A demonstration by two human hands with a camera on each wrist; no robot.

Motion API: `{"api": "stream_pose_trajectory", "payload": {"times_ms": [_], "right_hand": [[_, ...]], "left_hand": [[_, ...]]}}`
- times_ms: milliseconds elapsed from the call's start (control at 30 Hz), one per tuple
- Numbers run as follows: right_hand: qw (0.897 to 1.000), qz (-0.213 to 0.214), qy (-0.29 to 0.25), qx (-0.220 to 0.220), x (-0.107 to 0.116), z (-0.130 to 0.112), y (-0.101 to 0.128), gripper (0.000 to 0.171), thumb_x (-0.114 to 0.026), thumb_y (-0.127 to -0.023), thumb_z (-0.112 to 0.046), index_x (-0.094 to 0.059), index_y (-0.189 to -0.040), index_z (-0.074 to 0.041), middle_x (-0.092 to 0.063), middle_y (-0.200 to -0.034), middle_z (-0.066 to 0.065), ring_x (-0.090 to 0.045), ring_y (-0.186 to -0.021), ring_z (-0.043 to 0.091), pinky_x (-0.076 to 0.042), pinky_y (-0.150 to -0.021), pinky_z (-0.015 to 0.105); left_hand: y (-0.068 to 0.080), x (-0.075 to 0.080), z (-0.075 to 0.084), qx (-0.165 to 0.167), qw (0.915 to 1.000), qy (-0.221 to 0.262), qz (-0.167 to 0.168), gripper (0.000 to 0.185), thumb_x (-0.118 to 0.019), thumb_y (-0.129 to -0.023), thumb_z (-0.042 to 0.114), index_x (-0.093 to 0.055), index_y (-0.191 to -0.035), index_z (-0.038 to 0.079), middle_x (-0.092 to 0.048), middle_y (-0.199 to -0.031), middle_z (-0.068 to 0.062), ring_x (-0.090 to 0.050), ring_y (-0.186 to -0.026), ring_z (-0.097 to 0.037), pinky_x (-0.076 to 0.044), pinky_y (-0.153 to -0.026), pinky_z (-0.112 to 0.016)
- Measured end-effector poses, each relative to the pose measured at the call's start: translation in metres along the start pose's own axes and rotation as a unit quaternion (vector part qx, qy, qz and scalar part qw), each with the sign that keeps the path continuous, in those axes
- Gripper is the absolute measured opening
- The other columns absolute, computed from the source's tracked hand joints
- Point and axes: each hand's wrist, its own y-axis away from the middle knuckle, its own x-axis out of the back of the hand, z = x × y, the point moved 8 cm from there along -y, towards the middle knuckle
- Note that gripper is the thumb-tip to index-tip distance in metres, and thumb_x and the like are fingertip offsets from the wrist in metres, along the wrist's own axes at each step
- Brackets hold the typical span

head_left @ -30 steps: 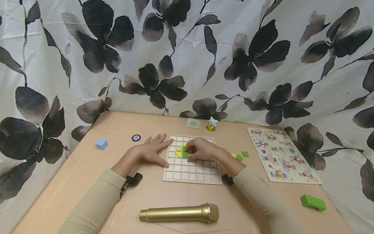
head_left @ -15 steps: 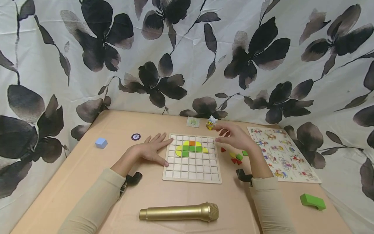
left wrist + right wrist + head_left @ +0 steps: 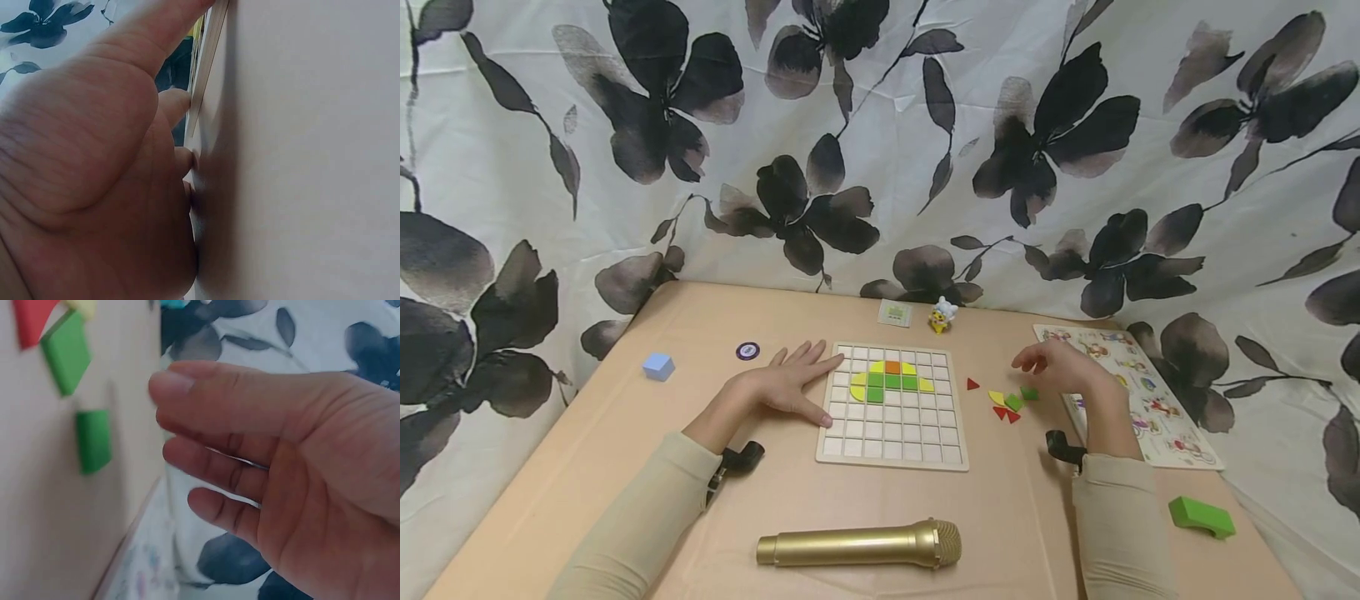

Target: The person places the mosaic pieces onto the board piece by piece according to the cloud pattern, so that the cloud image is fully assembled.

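The right hand (image 3: 1060, 368) hovers with loosely curled fingers, holding nothing; the green square (image 3: 1029, 393) lies on the table just at its 7 o'clock. The left hand (image 3: 790, 385) rests flat, fingers spread, touching the grid board (image 3: 891, 442) at its 9 o'clock edge.

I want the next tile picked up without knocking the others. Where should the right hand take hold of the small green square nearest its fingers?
Probably from above, pinching two opposite edges of the green square tile. It lies flat on the table, so only its thin edges offer a grip. The right hand hovers just above it, holding nothing. The other green tile and the yellow piece lie close on its left, so stay off that side.
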Motion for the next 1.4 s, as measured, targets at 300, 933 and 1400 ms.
{"api": "stream_pose_trajectory", "payload": {"times_ms": [300,933,1400], "right_hand": [[0.998,-0.049,-0.020,-0.039,-0.018,0.030,0.001,0.025,-0.076,-0.083,0.005,-0.079,-0.105,-0.006,-0.075,-0.099,0.007,-0.061,-0.091,0.023,-0.052,-0.083,0.035],[0.987,0.101,-0.108,0.071,0.008,-0.013,-0.009,0.029,-0.073,-0.093,0.000,-0.075,-0.121,-0.003,-0.075,-0.116,0.015,-0.067,-0.097,0.025,-0.056,-0.080,0.019],[0.986,0.031,-0.090,0.137,-0.052,-0.114,-0.041,0.022,-0.086,-0.087,-0.019,-0.077,-0.105,-0.010,-0.069,-0.088,0.002,-0.061,-0.080,0.018,-0.054,-0.066,0.026]], "left_hand": [[0.006,-0.007,0.008,0.012,0.9999,0.008,0.001,0.118,-0.078,-0.078,0.071,-0.017,-0.169,0.027,0.005,-0.176,-0.017,0.009,-0.162,-0.041,0.007,-0.125,-0.070],[0.006,-0.010,0.009,0.015,0.9998,0.008,0.006,0.118,-0.078,-0.077,0.072,-0.018,-0.168,0.028,0.004,-0.176,-0.017,0.009,-0.162,-0.041,0.007,-0.125,-0.070],[0.007,-0.011,0.009,0.014,0.9999,0.004,0.008,0.117,-0.076,-0.077,0.074,-0.018,-0.168,0.029,0.004,-0.176,-0.016,0.008,-0.162,-0.041,0.007,-0.125,-0.069]]}}
